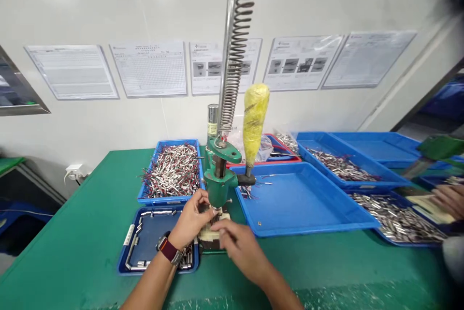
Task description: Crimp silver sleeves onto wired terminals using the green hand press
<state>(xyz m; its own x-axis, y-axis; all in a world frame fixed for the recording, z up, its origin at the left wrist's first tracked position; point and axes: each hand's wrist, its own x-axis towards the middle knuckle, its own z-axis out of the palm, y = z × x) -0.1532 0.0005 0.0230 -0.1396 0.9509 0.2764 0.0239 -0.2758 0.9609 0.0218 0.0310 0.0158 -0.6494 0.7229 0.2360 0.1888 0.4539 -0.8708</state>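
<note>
A green hand press (219, 186) with a tall spring and a yellow-wrapped lever handle (255, 121) stands in front of me. My left hand (192, 218) is at the left of the press's lower end, thumb and fingers drawn together around something too small to make out. On the right side of the press base (210, 241), my right hand (237, 247) has its fingers bent near the same spot, slightly blurred; what it holds, if anything, is hidden. A dark blue tray (155, 232) with silver metal cylinders sits beside and partly under my left wrist.
Behind it, a blue tray (139, 199) holds many wired silver parts. A large blue tray (300, 199) with a few parts lies right of the press. Farther right are trays of metal parts (398, 218), another green press (440, 148) and another person's hand (449, 199).
</note>
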